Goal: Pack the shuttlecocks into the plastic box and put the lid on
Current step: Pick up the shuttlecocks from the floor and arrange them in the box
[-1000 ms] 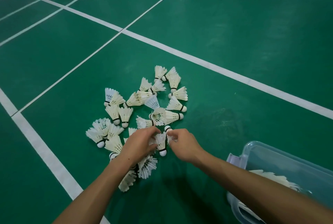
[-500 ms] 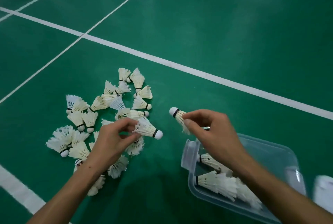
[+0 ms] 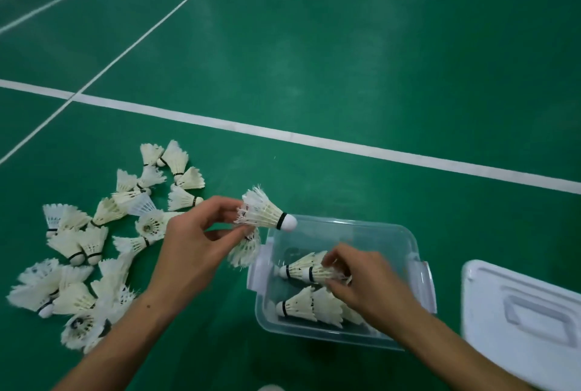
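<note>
A clear plastic box [image 3: 371,227] stands open on the green court floor at lower centre-right, with several white shuttlecocks lying inside. My right hand [image 3: 364,283] is inside the box and pinches the feathers of a shuttlecock [image 3: 308,272] lying there. My left hand [image 3: 195,246] pinches the feather end of another shuttlecock [image 3: 267,213], held in the air at the box's left rim, cork pointing right. A further shuttlecock [image 3: 245,250] shows just under that hand. A pile of loose shuttlecocks [image 3: 94,243] lies on the floor at left.
The white lid [image 3: 522,321] with a moulded handle lies flat on the floor right of the box. White court lines [image 3: 314,139] cross the green floor beyond the pile and box.
My right hand has moved down into the box with its shuttlecock. My left hand has carried its shuttlecock rightward to the box's rim. The view shifted right, showing the lid.
</note>
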Available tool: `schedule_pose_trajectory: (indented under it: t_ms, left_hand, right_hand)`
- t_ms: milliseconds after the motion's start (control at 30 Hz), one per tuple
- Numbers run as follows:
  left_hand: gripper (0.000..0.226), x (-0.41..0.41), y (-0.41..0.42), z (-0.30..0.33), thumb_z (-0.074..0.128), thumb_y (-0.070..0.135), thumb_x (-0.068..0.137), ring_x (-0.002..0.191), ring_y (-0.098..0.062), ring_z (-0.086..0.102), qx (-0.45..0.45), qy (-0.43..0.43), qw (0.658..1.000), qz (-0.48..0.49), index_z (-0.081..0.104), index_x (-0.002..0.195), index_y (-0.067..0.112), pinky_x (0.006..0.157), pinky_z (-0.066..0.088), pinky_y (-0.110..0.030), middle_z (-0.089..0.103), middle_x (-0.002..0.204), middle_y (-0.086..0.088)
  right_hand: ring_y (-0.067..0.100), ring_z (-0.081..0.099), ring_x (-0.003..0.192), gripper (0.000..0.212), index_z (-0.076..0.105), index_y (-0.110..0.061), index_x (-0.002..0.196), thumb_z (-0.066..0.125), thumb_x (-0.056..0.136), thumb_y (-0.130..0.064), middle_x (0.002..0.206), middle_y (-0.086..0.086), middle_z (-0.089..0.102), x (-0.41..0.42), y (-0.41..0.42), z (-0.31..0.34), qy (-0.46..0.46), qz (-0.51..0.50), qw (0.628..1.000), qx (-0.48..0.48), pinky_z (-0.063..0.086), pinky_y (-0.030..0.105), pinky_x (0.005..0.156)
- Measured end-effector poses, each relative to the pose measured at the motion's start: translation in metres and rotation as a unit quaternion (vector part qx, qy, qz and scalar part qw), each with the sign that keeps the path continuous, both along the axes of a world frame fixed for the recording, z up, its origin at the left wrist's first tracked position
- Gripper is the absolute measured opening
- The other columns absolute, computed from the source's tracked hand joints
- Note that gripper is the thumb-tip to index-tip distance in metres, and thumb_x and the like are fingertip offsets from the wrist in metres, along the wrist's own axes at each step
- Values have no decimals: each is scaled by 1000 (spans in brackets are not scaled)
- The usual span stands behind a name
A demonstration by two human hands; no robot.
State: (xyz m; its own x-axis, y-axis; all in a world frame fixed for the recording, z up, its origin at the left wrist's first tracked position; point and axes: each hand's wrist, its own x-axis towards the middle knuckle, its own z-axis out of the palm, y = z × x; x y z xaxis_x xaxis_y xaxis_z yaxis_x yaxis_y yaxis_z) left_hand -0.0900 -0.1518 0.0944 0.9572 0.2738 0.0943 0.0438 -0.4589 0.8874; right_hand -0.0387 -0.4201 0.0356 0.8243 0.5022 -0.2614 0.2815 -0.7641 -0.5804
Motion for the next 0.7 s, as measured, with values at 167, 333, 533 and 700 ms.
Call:
schedule_pose_trajectory:
  t_ms: [167, 333, 533, 700]
  left_hand:
    - [39, 6, -13, -15, 86, 3, 77, 82, -1, 73, -10, -24, 1000, 16, 72, 99, 31, 76, 57, -12, 76, 89, 21]
    - [33, 9, -15, -28, 85, 1, 78, 83, -2, 72, -18, -22, 999, 16, 74, 100, 23, 78, 59, -15, 75, 87, 19]
    - [36, 11, -11, -29, 85, 2, 78, 82, -3, 73, -2, -11, 1000, -2, 74, 103, 26, 80, 59, -15, 74, 89, 20]
    - [40, 11, -8, -31, 86, 2, 78, 80, -7, 76, -3, 5, 1000, -7, 75, 102, 32, 80, 59, -15, 73, 89, 20]
  right_hand:
    - [23, 66, 94, 36, 49, -36, 119, 72, 91, -34, 104, -4, 74, 7, 31, -39, -28, 38, 998, -34, 56, 42, 78]
    - [25, 66, 88, 44, 41, -35, 120, 73, 90, -34, 101, -3, 73, 7, 42, -62, -17, 29, 999, -35, 57, 42, 75]
    - [21, 67, 86, 45, 42, -35, 118, 74, 88, -30, 96, -6, 73, 3, 51, -81, 13, 12, 1000, -26, 58, 43, 74]
    - [21, 68, 88, 48, 41, -37, 119, 76, 86, -33, 97, -7, 74, 0, 53, -84, 27, 11, 999, -24, 58, 44, 76]
